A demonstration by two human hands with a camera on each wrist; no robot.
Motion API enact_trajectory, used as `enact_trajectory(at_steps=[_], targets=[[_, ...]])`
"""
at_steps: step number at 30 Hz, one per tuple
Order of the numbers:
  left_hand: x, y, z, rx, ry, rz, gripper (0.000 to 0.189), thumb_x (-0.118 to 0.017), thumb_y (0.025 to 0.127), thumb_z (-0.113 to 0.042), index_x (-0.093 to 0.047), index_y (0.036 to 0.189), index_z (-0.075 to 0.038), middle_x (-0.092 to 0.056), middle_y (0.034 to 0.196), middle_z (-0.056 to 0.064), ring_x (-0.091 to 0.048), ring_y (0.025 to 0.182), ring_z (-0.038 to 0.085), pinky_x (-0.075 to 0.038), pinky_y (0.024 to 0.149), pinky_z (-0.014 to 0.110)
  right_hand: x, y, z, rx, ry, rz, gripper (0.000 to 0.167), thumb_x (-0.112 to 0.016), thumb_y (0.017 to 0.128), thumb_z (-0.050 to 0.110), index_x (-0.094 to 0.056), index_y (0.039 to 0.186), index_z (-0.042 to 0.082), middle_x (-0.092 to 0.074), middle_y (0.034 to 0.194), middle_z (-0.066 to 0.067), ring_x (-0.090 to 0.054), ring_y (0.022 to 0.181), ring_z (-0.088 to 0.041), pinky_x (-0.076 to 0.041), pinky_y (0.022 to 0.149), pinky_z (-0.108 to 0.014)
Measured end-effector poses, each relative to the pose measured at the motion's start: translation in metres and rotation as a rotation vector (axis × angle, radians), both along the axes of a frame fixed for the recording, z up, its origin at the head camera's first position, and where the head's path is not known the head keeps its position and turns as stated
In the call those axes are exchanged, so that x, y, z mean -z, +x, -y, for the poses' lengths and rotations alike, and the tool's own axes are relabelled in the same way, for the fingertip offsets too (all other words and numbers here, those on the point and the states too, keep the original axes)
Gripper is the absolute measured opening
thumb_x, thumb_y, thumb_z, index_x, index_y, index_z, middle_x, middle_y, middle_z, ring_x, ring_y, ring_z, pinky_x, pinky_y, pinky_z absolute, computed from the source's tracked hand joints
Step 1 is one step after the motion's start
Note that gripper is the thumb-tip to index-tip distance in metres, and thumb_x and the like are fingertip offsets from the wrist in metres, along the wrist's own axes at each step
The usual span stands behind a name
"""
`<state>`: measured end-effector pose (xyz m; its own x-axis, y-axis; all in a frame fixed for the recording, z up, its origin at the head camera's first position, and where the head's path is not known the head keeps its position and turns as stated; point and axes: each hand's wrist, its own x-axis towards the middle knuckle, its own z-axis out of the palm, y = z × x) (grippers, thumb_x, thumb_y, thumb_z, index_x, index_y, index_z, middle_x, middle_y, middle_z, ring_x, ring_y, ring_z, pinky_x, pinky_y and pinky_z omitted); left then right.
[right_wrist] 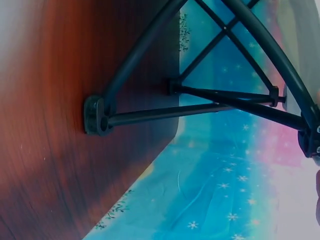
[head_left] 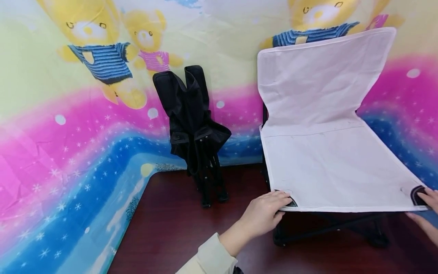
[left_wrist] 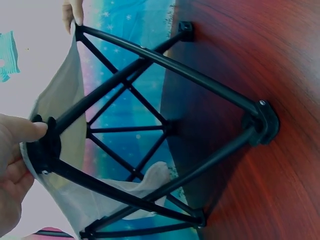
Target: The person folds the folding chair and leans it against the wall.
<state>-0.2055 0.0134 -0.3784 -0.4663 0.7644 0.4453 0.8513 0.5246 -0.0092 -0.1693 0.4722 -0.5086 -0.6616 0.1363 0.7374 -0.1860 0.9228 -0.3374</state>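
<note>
A white fabric folding chair [head_left: 318,163] stands unfolded on the right, on crossed black legs. My left hand [head_left: 261,213] grips the front left corner of its seat, fingers on top over a black corner patch. In the left wrist view, that thumb [left_wrist: 32,129] presses by a black plastic joint [left_wrist: 45,145] under the corner. My right hand [head_left: 432,198], cut off by the head view's edge, pinches the front right corner between fingers and thumb. Only a sliver of it shows in the right wrist view, beside the frame's joint [right_wrist: 311,135].
A folded black chair [head_left: 189,110] stands upright left of the white one, near the wall. Both are on a dark red wood-grain surface [head_left: 154,228]. Behind hangs a colourful sheet [head_left: 113,114] printed with bears, which also covers the left side.
</note>
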Motion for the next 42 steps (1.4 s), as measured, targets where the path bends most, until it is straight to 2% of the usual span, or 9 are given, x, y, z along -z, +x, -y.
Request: enact_trajectory(at_steps=[6,9,16,27,32,35,37,39,42], targets=[[0.005,-0.005,-0.001,0.035,0.013,-0.058,0.036,-0.063,0.078,-0.018,-0.058,0.113,-0.016,-0.051,0.119,-0.005,-0.039,0.114,0.003,-0.017,0.097,0.013,0.068,-0.041,-0.073,-0.062,0.055,-0.342,0.062,-0.044,0.083,0.052,-0.055,0.114,0.0,-0.048,0.121,-0.015,-0.038,0.116,-0.031,-0.025,0.098,-0.037],[0.008,-0.008,-0.001,0.054,0.006,-0.093,0.038,-0.064,0.077,-0.016,-0.057,0.114,-0.016,-0.051,0.12,-0.005,-0.039,0.115,0.004,-0.017,0.098,0.014,0.079,-0.046,-0.084,-0.051,0.033,-0.327,0.066,-0.044,0.079,0.055,-0.055,0.115,0.001,-0.047,0.123,-0.012,-0.037,0.117,-0.029,-0.024,0.099,-0.036],[0.013,-0.013,0.003,0.1,0.055,-0.131,0.04,-0.064,0.075,-0.011,-0.057,0.114,-0.014,-0.052,0.118,-0.003,-0.04,0.114,0.006,-0.02,0.098,0.017,0.055,-0.033,-0.058,-0.076,0.01,-0.222,0.074,-0.038,0.076,0.061,-0.051,0.12,0.002,-0.04,0.13,-0.011,-0.028,0.122,-0.03,-0.018,0.101,-0.04],[0.017,-0.018,0.004,0.147,0.127,-0.16,0.038,-0.063,0.075,-0.006,-0.059,0.112,-0.011,-0.054,0.117,0.0,-0.042,0.113,0.008,-0.023,0.098,0.019,0.1,-0.06,-0.107,-0.09,-0.017,-0.255,0.051,-0.041,0.088,0.042,-0.053,0.118,0.004,-0.042,0.128,-0.013,-0.032,0.12,-0.03,-0.019,0.1,-0.04],[0.019,-0.02,0.005,0.15,0.127,-0.21,0.036,-0.065,0.074,-0.008,-0.061,0.109,-0.01,-0.055,0.115,0.001,-0.044,0.112,0.009,-0.023,0.097,0.019,0.073,-0.051,-0.081,-0.05,0.049,-0.285,0.043,-0.037,0.089,0.029,-0.051,0.12,0.002,-0.042,0.128,-0.013,-0.033,0.12,-0.029,-0.02,0.1,-0.04],[0.019,-0.019,0.006,0.16,0.152,-0.19,0.035,-0.066,0.074,-0.007,-0.061,0.108,-0.01,-0.055,0.114,0.001,-0.044,0.112,0.009,-0.024,0.097,0.019,0.003,-0.018,0.0,-0.058,0.017,-0.317,0.038,-0.036,0.087,0.013,-0.05,0.115,-0.008,-0.043,0.124,-0.021,-0.034,0.119,-0.029,-0.021,0.1,-0.04],[0.019,-0.017,0.007,0.165,0.171,-0.17,0.035,-0.067,0.073,-0.007,-0.061,0.108,-0.01,-0.056,0.114,0.001,-0.044,0.111,0.009,-0.024,0.097,0.018,-0.025,-0.005,0.032,-0.059,-0.007,-0.341,0.035,-0.036,0.084,0.006,-0.051,0.108,-0.015,-0.045,0.117,-0.028,-0.036,0.118,-0.031,-0.023,0.099,-0.041],[0.02,-0.016,0.007,0.172,0.191,-0.144,0.034,-0.067,0.074,-0.007,-0.061,0.107,-0.011,-0.056,0.114,0.0,-0.044,0.111,0.009,-0.024,0.096,0.018,-0.023,-0.006,0.031,-0.062,-0.029,-0.371,0.036,-0.037,0.086,0.011,-0.053,0.107,-0.013,-0.047,0.116,-0.025,-0.038,0.116,-0.029,-0.024,0.099,-0.037],[0.02,-0.015,0.006,0.179,0.208,-0.132,0.033,-0.067,0.074,-0.008,-0.062,0.107,-0.01,-0.056,0.113,0.0,-0.045,0.111,0.009,-0.025,0.096,0.018,0.039,-0.034,-0.036,-0.055,-0.043,-0.399,0.038,-0.039,0.087,0.02,-0.056,0.109,-0.006,-0.05,0.118,-0.018,-0.04,0.115,-0.028,-0.025,0.098,-0.037]])
